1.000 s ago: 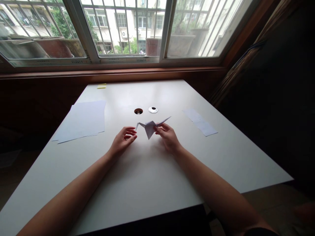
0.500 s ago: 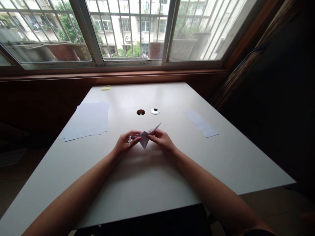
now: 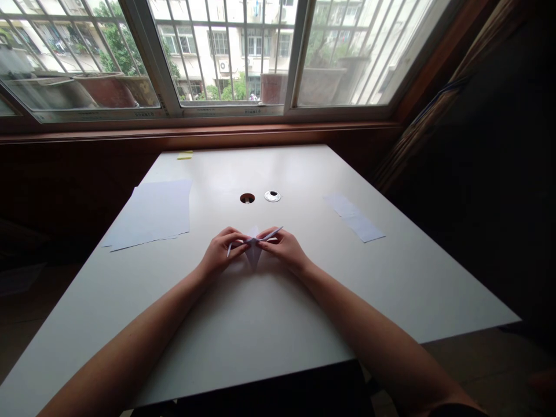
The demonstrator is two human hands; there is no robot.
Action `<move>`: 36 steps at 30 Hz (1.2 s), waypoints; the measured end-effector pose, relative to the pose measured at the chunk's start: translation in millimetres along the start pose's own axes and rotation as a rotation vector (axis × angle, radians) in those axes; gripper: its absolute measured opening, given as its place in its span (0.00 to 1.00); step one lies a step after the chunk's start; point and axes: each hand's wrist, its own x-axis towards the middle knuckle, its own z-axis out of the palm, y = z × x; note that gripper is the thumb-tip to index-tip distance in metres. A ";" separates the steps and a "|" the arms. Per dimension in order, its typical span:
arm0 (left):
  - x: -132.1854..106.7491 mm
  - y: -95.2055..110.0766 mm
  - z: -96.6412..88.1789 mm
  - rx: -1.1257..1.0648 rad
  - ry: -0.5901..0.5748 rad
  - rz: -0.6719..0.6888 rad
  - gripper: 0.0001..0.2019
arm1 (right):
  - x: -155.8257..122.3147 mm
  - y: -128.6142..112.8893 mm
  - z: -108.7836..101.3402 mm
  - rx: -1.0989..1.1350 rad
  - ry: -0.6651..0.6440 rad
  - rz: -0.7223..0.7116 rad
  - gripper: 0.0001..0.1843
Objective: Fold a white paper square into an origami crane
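A folded white paper crane (image 3: pixel 253 255) is held above the middle of the table, between my two hands. My left hand (image 3: pixel 223 250) pinches its left side, where a thin bent point sticks down past the fingers. On the other side my right hand (image 3: pixel 280 248) pinches the paper, and a long narrow point slants up to the right over the fingers. One wing hangs toward me and another shows faintly behind. My fingertips cover part of the crane's middle.
The white table (image 3: pixel 243 336) stands below a barred window. Large paper sheets (image 3: pixel 152 211) lie at left, paper strips (image 3: pixel 358 220) at right. Near the centre are a round cable hole (image 3: pixel 247 198) and its loose cover (image 3: pixel 273 197). A yellow sticky note (image 3: pixel 185 155) sits at the far edge.
The crane's near wing now hangs lower and spreads wider, and a far wing shows behind. The right-hand point has tilted down a little. Both hands keep their pinch.
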 end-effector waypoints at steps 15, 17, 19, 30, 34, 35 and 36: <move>2.7 -7.6 -1.5 0.273 0.017 0.018 0.10 | -1.9 -0.4 -1.8 -0.177 0.026 0.006 0.28; 2.6 -7.7 -1.8 0.264 0.018 0.014 0.10 | -1.3 -0.1 -2.9 -0.199 0.033 -0.010 0.28; 2.5 -7.3 -2.0 0.250 0.018 0.008 0.11 | -0.4 0.0 -4.0 -0.211 0.024 -0.014 0.27; 2.5 -3.2 -4.3 0.225 0.008 0.006 0.11 | 2.3 -6.6 -9.2 -0.428 -0.016 -0.051 0.07; 2.0 -7.4 -6.1 0.217 -0.024 0.014 0.11 | 3.5 -2.2 -8.0 -0.377 -0.047 -0.044 0.06; 1.9 -8.5 -6.5 0.220 -0.030 0.016 0.11 | 3.5 -1.6 -7.2 -0.382 -0.039 -0.037 0.06; 1.9 -9.6 -6.8 0.223 -0.036 0.018 0.12 | 3.3 -1.4 -6.2 -0.394 -0.026 -0.033 0.05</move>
